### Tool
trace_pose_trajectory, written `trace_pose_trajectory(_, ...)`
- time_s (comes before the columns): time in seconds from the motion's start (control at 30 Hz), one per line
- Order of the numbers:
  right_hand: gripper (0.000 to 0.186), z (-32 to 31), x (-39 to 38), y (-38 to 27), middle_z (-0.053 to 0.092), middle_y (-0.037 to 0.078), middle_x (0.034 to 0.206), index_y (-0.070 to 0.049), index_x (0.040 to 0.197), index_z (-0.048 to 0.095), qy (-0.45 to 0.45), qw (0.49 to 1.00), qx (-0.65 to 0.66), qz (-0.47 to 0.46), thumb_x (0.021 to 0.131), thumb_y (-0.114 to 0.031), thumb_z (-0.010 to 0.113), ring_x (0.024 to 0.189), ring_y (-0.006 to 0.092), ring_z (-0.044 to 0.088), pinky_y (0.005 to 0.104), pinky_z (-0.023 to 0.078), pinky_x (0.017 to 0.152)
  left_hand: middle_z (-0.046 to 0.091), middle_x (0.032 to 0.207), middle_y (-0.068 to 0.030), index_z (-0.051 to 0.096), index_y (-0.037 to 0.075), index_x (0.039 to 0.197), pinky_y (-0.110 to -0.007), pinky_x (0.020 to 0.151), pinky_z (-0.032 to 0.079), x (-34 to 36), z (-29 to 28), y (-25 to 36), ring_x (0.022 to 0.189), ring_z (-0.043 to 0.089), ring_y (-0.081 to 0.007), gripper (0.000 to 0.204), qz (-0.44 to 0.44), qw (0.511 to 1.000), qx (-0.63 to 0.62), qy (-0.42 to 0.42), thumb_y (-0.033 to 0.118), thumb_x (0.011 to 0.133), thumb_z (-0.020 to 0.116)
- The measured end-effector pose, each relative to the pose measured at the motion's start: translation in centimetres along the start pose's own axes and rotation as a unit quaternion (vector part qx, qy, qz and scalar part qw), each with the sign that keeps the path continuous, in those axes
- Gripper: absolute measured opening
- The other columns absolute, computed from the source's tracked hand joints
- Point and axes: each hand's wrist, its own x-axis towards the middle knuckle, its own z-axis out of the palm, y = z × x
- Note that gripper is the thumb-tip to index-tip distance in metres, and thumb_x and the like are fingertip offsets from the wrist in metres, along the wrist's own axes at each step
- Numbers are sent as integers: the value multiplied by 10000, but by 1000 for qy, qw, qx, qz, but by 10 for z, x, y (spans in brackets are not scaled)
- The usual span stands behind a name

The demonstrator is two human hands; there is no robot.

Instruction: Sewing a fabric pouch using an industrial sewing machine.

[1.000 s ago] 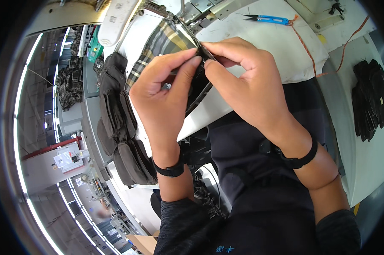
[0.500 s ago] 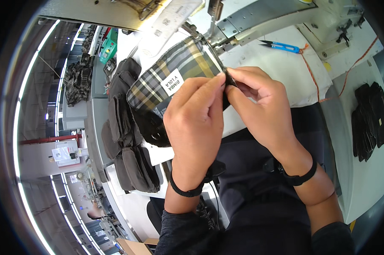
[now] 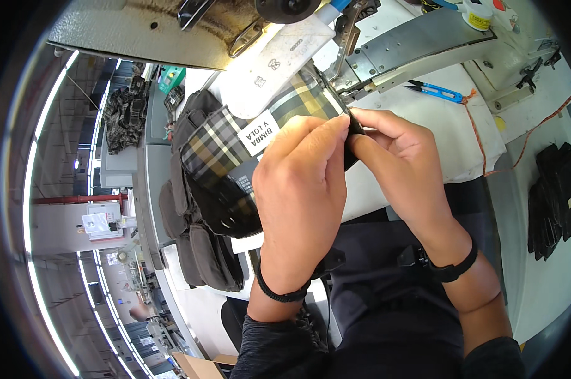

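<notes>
My left hand and right hand are closed at the right edge of a plaid fabric piece, fingertips pinched close together on its dark edge. The piece has a white label and black material at its lower end, and reaches up under the sewing machine's white front part toward the metal bed. My left hand hides part of the fabric; what exactly lies between the fingertips is small and partly hidden.
Dark padded pieces are piled left of the plaid piece. Blue thread snips on an orange cord lie beyond my right hand. Flat black pieces are stacked on the right side surface. A blurred person is far off at lower left.
Both hands have shifted right and down in the picture, still pinching the edge. The plaid side and its label show more now, and more of the machine head has come into view.
</notes>
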Motion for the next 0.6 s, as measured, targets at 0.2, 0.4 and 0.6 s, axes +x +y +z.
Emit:
trace_pose_trajectory(0.2, 239, 9, 14, 1, 688, -21, 763, 63, 1175, 719, 16, 1000, -10, 11, 949, 5, 665, 657, -15, 495, 207, 388, 570, 701, 857, -144, 768, 3, 1018, -417, 693, 541, 15, -2, -5, 764, 693, -367, 103, -14, 999, 38, -17, 30, 942, 704)
trace_pose_trajectory(0.4, 104, 21, 25, 7, 717, 7, 785, 40, 1021, 714, 62, 998, -5, -30, 948, -26, 679, 678, 10, 571, 207, 439, 598, 726, 894, -160, 781, 41, 1015, -433, 700, 551, 28, -8, -5, 798, 715, -371, 125, -26, 994, 96, -51, 115, 969, 691)
trace_pose_trajectory(0.6, 99, 28, 26, 6, 728, 50, 807, 61, 976, 707, 89, 995, 18, -49, 945, -30, 683, 700, 39, 622, 232, 485, 610, 738, 877, -172, 765, 67, 1010, -466, 694, 564, 22, -8, 4, 818, 728, -383, 110, -44, 984, 165, -50, 127, 973, 681)
